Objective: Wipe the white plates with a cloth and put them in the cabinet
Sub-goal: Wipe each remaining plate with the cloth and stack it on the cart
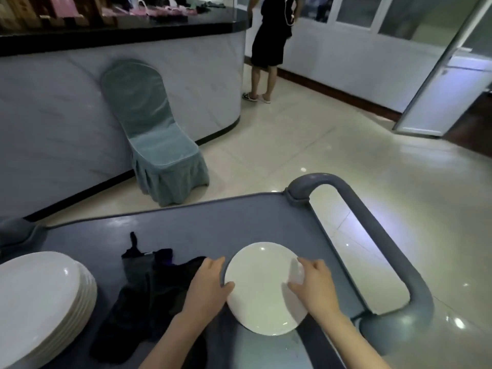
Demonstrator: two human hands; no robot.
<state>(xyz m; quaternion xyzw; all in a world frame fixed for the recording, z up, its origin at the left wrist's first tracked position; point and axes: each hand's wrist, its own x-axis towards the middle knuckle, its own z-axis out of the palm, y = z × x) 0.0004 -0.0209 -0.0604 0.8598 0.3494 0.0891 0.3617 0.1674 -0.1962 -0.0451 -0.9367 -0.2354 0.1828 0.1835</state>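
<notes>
White plate (pixel 262 288), white plate stack (pixel 40 296), dark cloth (pixel 149 288), blue-grey cart (pixel 186 227), teal chair cover (pixel 157 139)

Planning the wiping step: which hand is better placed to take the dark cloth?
Left. The left hand grips the round white plate at its left rim, beside the dark crumpled cloth; the right hand holds the opposite rim.

A round white plate (pixel 262 286) lies on the cart's (pixel 199 222) right side. A dark crumpled cloth (pixel 149 286) lies just left of it; a stack (pixel 40 296) of white plates sits far left.
</notes>
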